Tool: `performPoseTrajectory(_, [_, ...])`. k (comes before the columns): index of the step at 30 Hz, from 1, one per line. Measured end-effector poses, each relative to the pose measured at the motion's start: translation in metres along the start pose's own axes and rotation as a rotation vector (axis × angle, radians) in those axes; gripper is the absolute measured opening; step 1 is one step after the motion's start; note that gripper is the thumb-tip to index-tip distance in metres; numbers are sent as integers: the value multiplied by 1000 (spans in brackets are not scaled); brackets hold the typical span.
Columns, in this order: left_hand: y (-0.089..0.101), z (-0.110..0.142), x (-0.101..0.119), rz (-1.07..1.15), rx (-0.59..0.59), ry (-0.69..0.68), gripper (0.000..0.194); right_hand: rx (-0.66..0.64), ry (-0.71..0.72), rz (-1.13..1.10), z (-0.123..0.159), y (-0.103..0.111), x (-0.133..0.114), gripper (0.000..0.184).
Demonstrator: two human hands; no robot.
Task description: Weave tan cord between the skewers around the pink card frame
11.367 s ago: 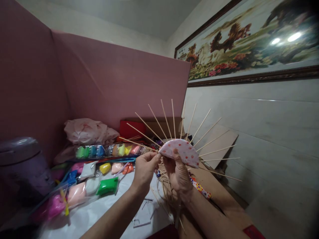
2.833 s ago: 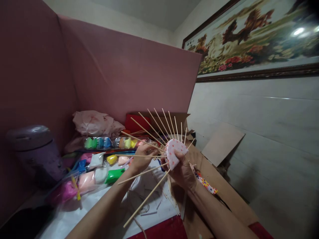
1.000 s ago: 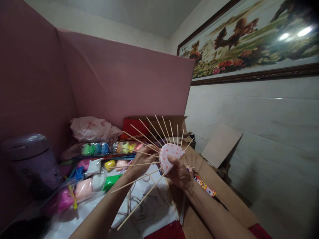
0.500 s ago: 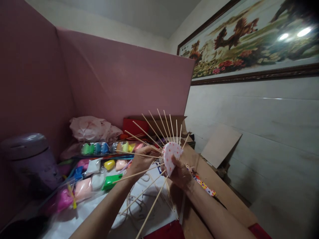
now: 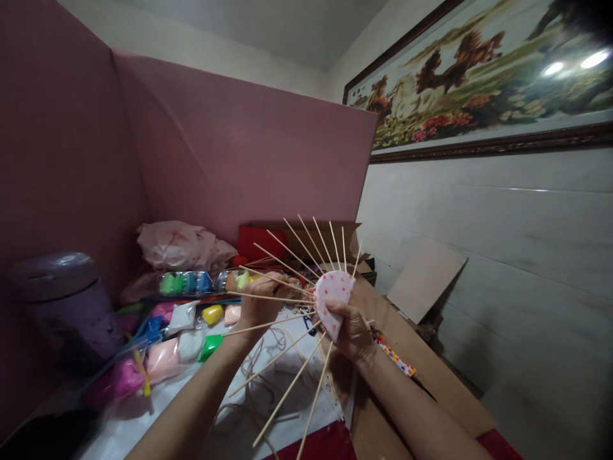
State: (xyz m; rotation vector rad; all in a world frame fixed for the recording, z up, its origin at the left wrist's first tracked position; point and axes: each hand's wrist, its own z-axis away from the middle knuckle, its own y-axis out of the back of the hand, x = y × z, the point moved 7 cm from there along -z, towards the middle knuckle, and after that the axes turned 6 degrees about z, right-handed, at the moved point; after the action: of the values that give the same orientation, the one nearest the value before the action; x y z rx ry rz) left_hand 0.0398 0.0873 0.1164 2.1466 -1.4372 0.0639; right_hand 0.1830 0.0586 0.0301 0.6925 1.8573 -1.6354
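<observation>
A half-round white piece with red dots point(image 5: 330, 297) is in view, with several thin wooden sticks point(image 5: 278, 350) fanning out from its edge like spokes. My right hand point(image 5: 355, 332) grips this piece at its lower right side, thumb on the dotted face. Left of it, my left hand point(image 5: 263, 301) is behind some of the sticks with fingers curled together. What those fingers hold, if anything, is hard to make out. Loose pale cord point(image 5: 253, 377) lies in loops on the white surface below the hands.
Packets of coloured clay point(image 5: 191, 345) spread over the left side, near a lilac canister point(image 5: 67, 306). A crumpled pink bag point(image 5: 184, 246) sits at the back. Cardboard point(image 5: 407, 345) runs along the right, with a beaded strip point(image 5: 395, 358) on it. A red sheet point(image 5: 316, 441) lies in front.
My left hand has moved left, away from the dotted piece. The piece and its sticks have turned slightly in my right hand, which still grips it.
</observation>
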Motion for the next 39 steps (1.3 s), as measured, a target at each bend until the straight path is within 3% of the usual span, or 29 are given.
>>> performPoseTrajectory(7, [25, -4, -36, -116, 74, 106, 17, 49, 13, -44, -1, 4, 0, 31])
performPoseTrajectory(10, [42, -7, -47, -190, 126, 76, 17, 100, 39, -51, -3, 10, -3, 30])
performPoseTrajectory(19, [77, -18, -36, -389, 212, -54, 17, 146, 128, -62, -9, 21, -7, 30])
performPoseTrajectory(24, [82, -20, -26, -423, 205, -103, 15, 190, 97, -32, -10, 23, -5, 31])
performPoseTrajectory(29, [88, -23, -25, -321, 228, -78, 16, 166, 57, -15, -7, 17, -4, 39])
performPoseTrajectory(34, [83, -22, -45, -300, 185, 113, 20, 8, -7, 13, -3, 7, -1, 38])
performPoseTrajectory(39, [52, -12, -63, -439, -24, 302, 23, -158, -69, 61, 4, -7, 5, 37])
